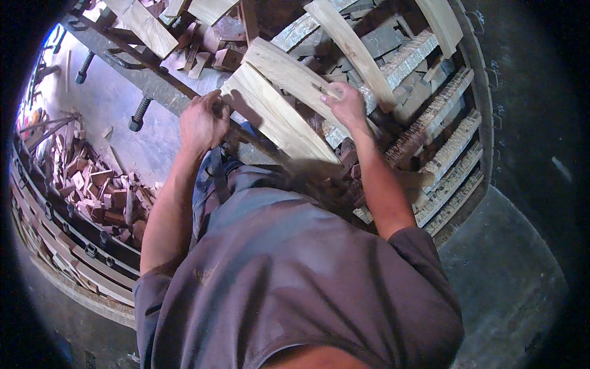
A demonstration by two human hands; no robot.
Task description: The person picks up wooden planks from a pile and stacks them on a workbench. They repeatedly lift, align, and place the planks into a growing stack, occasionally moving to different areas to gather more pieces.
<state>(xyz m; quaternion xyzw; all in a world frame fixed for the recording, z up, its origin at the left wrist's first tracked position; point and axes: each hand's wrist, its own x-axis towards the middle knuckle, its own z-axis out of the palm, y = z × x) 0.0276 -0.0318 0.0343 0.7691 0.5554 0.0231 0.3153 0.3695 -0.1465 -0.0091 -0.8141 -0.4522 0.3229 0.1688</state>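
Two pale wooden boards lie side by side at a slant in front of me, a near board [276, 120] and a curved far board [289, 74]. My left hand [206, 120] is at the left end of the near board, above a metal rail. Its fingers are curled; what they hold, if anything, is hidden. My right hand [347, 104] is over the far board toward its right end. Thumb and fingers come together in a pinch there, with a small pale sliver by the fingertips that I cannot make out clearly.
Ridged slats [439, 117] cross the frame at right, with wood offcuts [381, 43] between them. Another curved board [353, 49] lies across the slats. Bolts [140, 115] stick out from the rail at left. A bin of wood scraps [98, 190] stands at lower left.
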